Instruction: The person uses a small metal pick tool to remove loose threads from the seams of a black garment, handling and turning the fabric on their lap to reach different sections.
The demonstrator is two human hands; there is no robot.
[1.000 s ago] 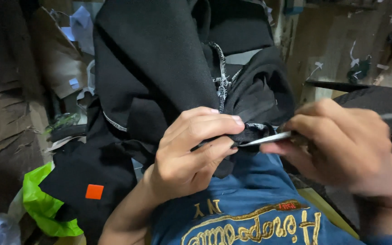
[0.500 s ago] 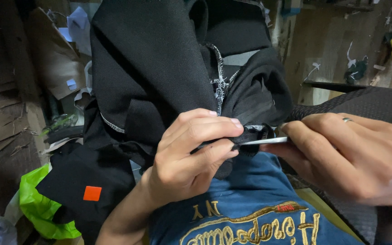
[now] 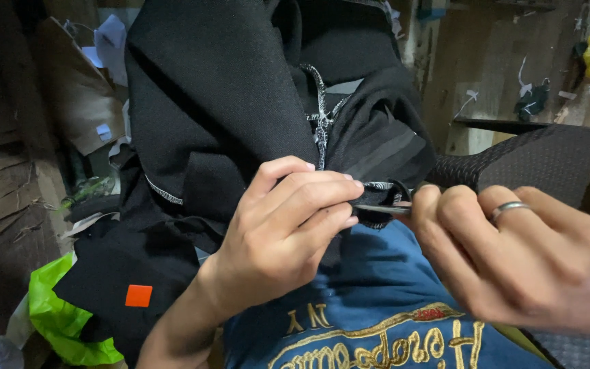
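Our left hand [image 3: 288, 225] pinches the black garment [image 3: 220, 102] taut so our right hand [image 3: 520, 260], clamped on a thin metal tool [image 3: 380, 209], reaches its seam.

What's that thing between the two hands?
In the head view, a thin metal blade bridges the left hand and right hand, touching the black garment's pinched edge.

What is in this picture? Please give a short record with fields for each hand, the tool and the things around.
left hand: pinches a fold of the black garment
right hand: holds a thin metal tool, its tip at the pinched fold
ring: silver, on a right fingers
orange patch: square, low on the garment
below the hands: blue shirt
lower left: green plastic bag
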